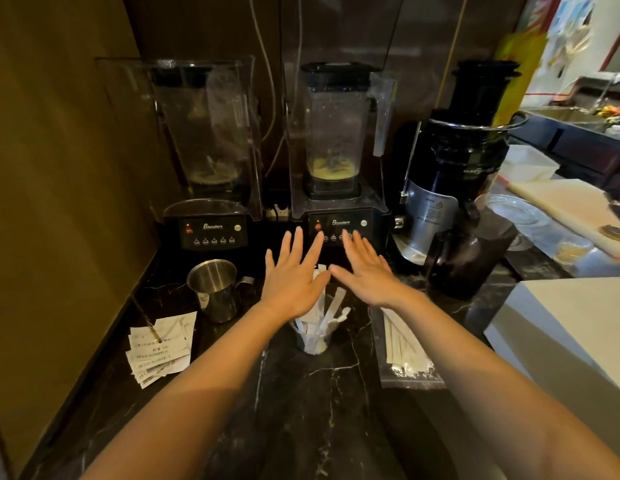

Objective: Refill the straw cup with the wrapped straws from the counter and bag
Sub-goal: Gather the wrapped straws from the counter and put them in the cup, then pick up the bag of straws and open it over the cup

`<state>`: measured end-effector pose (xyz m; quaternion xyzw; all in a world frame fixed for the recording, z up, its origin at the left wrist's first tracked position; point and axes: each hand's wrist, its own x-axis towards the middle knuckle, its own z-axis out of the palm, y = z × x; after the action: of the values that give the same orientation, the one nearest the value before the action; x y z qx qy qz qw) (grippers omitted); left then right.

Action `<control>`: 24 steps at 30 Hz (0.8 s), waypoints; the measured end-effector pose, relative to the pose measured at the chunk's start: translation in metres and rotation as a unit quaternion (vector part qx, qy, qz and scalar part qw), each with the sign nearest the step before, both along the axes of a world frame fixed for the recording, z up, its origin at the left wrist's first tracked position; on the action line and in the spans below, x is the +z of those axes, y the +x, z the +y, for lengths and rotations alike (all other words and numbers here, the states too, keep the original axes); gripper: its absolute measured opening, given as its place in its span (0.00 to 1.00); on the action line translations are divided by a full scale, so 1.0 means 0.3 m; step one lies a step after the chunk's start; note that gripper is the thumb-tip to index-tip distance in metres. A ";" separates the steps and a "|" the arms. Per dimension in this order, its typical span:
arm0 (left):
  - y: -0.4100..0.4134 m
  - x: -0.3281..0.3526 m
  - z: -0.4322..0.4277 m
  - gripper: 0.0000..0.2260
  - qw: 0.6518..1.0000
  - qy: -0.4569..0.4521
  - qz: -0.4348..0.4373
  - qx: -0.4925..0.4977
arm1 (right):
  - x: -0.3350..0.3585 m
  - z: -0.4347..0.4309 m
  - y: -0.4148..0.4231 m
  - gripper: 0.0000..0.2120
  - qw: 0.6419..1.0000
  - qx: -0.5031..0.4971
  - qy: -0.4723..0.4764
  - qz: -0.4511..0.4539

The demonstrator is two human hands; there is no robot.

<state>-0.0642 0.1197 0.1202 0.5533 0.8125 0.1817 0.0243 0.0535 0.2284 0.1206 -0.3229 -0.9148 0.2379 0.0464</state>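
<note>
Nearest the camera, two bare forearms reach forward over the dark marbled counter (312, 403). Between them stands the straw cup (313, 336), a clear cup holding a loose bunch of wrapped straws (331, 311) that lean to various sides. Just to its right lies a clear plastic bag (407, 355) flat on the counter, with more white wrapped straws inside it. To the left of the cup lies a fanned stack of printed receipts (159, 348) pierced by a thin spike, and behind those stands a steel milk jug (216, 289) with its handle turned right.

Above the cup's straws hover both hands, palms down and fingers spread flat, gripping nothing. The left hand (293, 277) and right hand (365, 271) sit side by side, thumbs nearly touching, and they cover the tops of the tallest straws from view; whether the palms touch the straws cannot be told.

Beyond the fingertips stand two blenders with clear sound covers: the left blender (211, 161) and the right blender (339, 150), the latter with yellowish residue in its jar. Right of them stands a black juicer (457, 161) with a dark jug (464, 254) before it. Far right lies a white cutting board (571, 206)
</note>
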 end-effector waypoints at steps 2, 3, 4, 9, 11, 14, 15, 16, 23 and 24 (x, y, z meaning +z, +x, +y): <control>0.039 0.022 0.036 0.28 1.000 0.014 0.003 -0.016 | 0.014 0.027 0.049 0.34 0.999 -0.032 0.002 0.007; 0.063 0.030 0.054 0.28 1.000 0.016 -0.001 -0.027 | 0.019 0.040 0.078 0.34 0.999 -0.047 0.002 0.011; 0.089 0.036 0.072 0.28 0.999 0.018 -0.008 -0.039 | 0.023 0.053 0.110 0.34 0.998 -0.062 0.003 0.014; 0.252 0.019 0.142 0.28 0.993 0.025 -0.043 -0.107 | -0.006 0.108 0.280 0.34 0.993 -0.117 0.000 0.010; 0.312 -0.010 0.161 0.28 0.990 0.007 -0.056 -0.133 | -0.041 0.121 0.340 0.34 0.992 -0.126 -0.013 0.003; 0.380 -0.079 0.182 0.28 0.980 -0.039 -0.120 -0.155 | -0.109 0.128 0.408 0.35 0.987 -0.153 -0.044 -0.010; 0.393 -0.108 0.186 0.28 0.977 -0.056 -0.146 -0.146 | -0.135 0.126 0.426 0.35 0.985 -0.165 -0.058 -0.015; 0.402 -0.137 0.188 0.28 0.976 -0.073 -0.162 -0.128 | -0.162 0.121 0.441 0.35 0.982 -0.175 -0.073 -0.022; 0.409 -0.286 0.149 0.29 0.937 -0.134 -0.316 0.060 | -0.317 0.090 0.498 0.35 0.955 -0.246 -0.158 -0.049; 0.411 -0.295 0.144 0.28 0.931 -0.132 -0.332 0.076 | -0.329 0.087 0.500 0.34 0.949 -0.262 -0.170 -0.045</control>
<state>0.0591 0.1629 0.0315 0.3900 0.8142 0.2479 0.3515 0.2033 0.2543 0.0219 -0.5644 -0.7456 0.3542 0.0100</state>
